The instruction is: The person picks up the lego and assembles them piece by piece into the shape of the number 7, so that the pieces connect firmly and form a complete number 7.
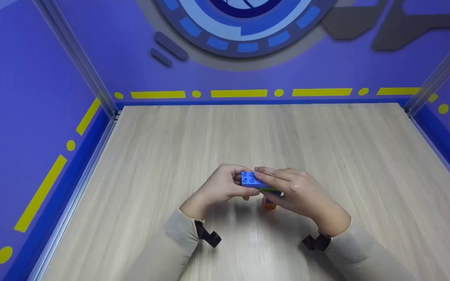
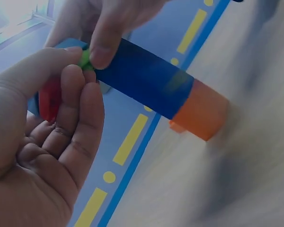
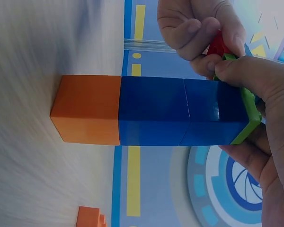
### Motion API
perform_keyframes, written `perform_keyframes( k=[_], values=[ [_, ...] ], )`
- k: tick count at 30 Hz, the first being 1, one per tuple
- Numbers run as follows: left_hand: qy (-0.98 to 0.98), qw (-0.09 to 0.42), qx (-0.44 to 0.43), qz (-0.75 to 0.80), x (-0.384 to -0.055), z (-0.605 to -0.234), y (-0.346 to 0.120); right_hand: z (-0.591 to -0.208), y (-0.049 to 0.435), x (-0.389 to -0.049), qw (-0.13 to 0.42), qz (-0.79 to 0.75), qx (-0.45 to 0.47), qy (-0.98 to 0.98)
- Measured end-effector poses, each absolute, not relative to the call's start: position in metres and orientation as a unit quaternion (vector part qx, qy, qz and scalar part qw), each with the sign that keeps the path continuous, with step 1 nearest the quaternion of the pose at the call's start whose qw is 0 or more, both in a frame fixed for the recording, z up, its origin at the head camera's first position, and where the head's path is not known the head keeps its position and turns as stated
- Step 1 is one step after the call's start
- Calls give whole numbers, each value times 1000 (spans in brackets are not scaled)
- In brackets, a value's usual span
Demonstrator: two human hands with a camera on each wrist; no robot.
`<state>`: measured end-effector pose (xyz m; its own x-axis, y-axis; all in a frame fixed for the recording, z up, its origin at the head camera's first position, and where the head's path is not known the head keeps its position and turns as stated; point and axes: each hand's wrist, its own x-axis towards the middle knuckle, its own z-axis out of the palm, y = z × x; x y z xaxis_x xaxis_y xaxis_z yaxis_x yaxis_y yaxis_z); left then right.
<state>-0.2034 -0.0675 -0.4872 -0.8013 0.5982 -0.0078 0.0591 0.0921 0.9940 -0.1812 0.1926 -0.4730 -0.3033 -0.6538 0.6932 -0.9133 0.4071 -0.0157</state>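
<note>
Both hands are on a toy brick build over the table. My left hand (image 1: 221,185) pinches the left end of a studded blue brick (image 1: 247,178) on top, thumb at the near side. Fingers of my right hand (image 1: 297,189) lie over that brick's right part, and the right thumb grips a thin green piece (image 3: 248,118) below it. Under the green piece runs a column of two blue blocks (image 3: 154,109), ending in an orange block (image 3: 87,109) at the bottom. A red brick (image 2: 49,101) shows beside the left fingers, partly hidden by them.
A separate orange brick (image 3: 88,217) lies on the wooden tabletop (image 1: 248,132), mostly hidden behind my right hand in the head view. Blue panels (image 1: 111,50) with yellow markings enclose the back and sides. A dark band sits on each wrist.
</note>
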Motion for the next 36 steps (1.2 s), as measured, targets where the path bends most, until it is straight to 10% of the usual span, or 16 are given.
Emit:
perform_keyframes(
  k=[12, 36],
  values=[
    [703, 231, 248, 625, -198, -480, -71, -477, 192, -183, 321, 207, 499, -778],
    [765, -82, 445, 457, -203, -489, -71, -476, 195, -184, 318, 210, 498, -779]
  ],
)
